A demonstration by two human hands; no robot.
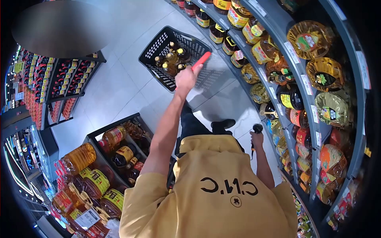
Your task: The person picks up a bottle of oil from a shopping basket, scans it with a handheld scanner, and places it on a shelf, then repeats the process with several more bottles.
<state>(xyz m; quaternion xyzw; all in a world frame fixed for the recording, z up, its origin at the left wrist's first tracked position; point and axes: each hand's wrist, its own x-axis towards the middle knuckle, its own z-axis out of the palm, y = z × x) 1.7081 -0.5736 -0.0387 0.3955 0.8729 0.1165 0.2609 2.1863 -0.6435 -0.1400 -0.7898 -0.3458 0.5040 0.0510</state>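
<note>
My left hand [186, 79] is closed around the red handle [201, 60] of a black shopping basket [154, 47]. Several bottles with pale caps, among them an oil bottle [173, 58], stand inside the perforated basket. Down at my right side, my right hand [256, 139] is closed on a black handheld device with a round head [257, 128]. A thin strap or cord hangs below that hand. The device's exact kind cannot be made out.
Curved shelves [274, 35] of oil and sauce bottles line the right. At lower left stands a display bin [113, 137] with large oil jugs [79, 158] beside it. Another bottle rack [65, 79] is at upper left. Tiled floor [115, 85] lies between them.
</note>
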